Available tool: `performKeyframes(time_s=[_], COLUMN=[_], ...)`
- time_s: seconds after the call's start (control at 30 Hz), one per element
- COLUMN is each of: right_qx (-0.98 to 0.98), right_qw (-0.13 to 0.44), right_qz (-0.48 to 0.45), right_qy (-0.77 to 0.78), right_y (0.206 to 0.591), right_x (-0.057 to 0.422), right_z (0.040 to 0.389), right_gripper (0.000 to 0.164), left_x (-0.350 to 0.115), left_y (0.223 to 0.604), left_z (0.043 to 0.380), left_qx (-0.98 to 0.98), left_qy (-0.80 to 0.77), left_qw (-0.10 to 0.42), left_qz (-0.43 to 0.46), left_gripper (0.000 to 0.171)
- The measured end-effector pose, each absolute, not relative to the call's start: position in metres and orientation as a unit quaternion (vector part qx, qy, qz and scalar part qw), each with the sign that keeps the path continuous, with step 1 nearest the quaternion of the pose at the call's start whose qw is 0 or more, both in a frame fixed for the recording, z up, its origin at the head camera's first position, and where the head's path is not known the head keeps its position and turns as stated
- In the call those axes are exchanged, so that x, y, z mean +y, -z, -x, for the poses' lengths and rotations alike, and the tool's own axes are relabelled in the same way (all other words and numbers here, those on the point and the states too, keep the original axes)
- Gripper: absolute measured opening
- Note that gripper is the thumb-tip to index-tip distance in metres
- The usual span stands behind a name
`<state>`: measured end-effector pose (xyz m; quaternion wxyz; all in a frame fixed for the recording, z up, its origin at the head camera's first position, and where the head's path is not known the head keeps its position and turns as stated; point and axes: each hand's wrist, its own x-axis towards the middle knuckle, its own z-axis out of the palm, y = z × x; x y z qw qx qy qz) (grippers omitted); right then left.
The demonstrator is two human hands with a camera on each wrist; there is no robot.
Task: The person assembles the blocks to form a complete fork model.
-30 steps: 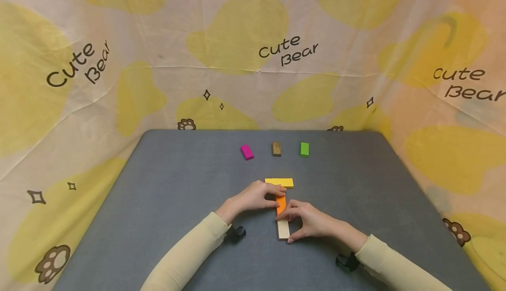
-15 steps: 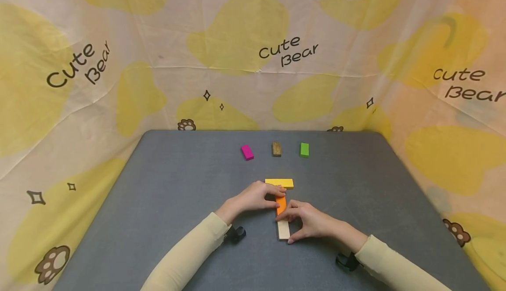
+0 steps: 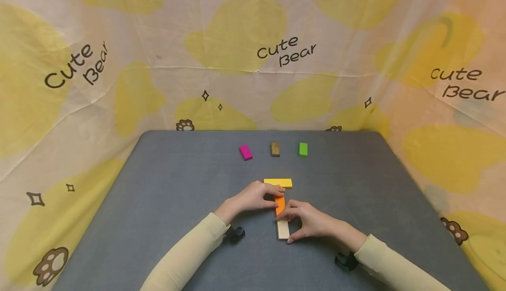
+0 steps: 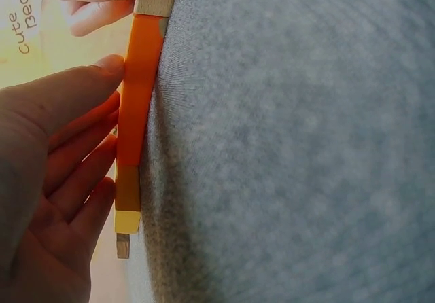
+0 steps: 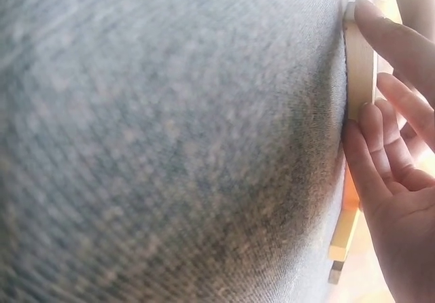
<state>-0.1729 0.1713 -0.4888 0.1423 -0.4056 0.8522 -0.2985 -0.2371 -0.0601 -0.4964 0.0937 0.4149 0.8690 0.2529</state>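
An orange block lies lengthwise on the table, its far end meeting a crosswise yellow block. At its near end sits a pale wooden block, in line with it. My left hand holds the orange block, fingertips over its far part and thumb at its left edge. My right hand grips the pale block by its two ends, thumb at the near end and forefinger by the joint with the orange one. In the right wrist view, the pale block lies flat between thumb and fingers.
A magenta block, a brown wood-grain block and a green block lie spaced apart near the back of the grey table. A printed cloth hangs behind the table and along both sides.
The head view has shifted very slightly, moving the whole scene a touch to the left. Both hands and all the blocks keep their places relative to each other.
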Motion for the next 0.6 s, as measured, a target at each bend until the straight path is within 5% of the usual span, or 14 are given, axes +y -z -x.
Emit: performKeyframes(time_s=[0.6], right_qx=[0.848], right_qw=[0.141], right_qz=[0.408], right_qy=[0.307], right_y=[0.4878], right_x=[0.1705], right_z=[0.1722], right_gripper=[0.054], left_x=[-0.0604], left_y=[0.4960], left_z=[0.2364], left_qx=[0.871], left_qy=[-0.250], left_qw=[0.095], left_qz=[-0.413], left_gripper=[0.041])
